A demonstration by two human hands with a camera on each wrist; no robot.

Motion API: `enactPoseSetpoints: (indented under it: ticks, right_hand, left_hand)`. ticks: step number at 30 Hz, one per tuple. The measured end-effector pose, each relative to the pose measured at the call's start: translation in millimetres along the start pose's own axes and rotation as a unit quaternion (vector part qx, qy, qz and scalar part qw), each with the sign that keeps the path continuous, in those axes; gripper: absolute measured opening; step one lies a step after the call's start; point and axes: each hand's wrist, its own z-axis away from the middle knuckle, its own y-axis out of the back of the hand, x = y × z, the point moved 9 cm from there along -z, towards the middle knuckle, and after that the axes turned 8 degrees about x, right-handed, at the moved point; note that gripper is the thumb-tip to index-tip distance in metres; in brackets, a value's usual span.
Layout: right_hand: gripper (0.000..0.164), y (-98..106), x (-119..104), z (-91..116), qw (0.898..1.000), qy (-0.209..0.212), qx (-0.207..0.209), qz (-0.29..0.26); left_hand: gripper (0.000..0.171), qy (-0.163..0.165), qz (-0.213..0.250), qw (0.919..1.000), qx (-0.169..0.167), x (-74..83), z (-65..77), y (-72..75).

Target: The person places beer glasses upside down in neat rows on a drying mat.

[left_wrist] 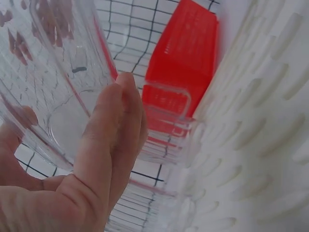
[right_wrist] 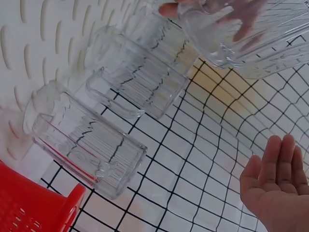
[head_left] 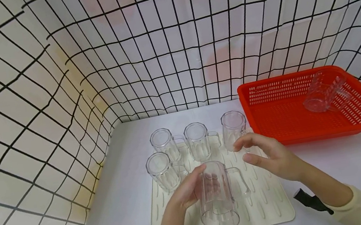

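Note:
A clear faceted mug (head_left: 217,195) is in my left hand (head_left: 192,187), which grips it near its base end. Its wide mouth faces down and toward me over the pale ribbed mat (head_left: 271,207), and its handle points right. In the left wrist view, fingers (left_wrist: 104,130) and thumb lie round the clear wall. My right hand (head_left: 271,153) holds nothing; its fingers are loosely bent and spread from the thumb. It is right of the held mug, in front of the back right mug (head_left: 233,120), which it partly overlaps in the head view.
Several more mugs stand upside down on the mat, among them a middle one (head_left: 198,140) and a front left one (head_left: 163,171). A red perforated basket (head_left: 283,139) at the back right holds a tilted mug (head_left: 319,98). Black wire grid (head_left: 199,45) encloses the table's back and sides.

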Motion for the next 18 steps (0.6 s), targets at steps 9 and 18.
enactPoseSetpoints:
  ticks: [9,18]
  right_hand:
    - [0.028,0.2,7.4,0.6,1.000,-0.012,0.005,0.000]
    - [0.028,0.3,13.6,2.4,1.000,-0.023,0.007,0.000]
  left_hand:
    - [0.044,-0.096,-0.025,0.9949,-0.018,29.3,15.9,-7.1]
    - [0.056,-0.151,-0.053,0.9871,-0.002,49.6,31.2,-12.8]
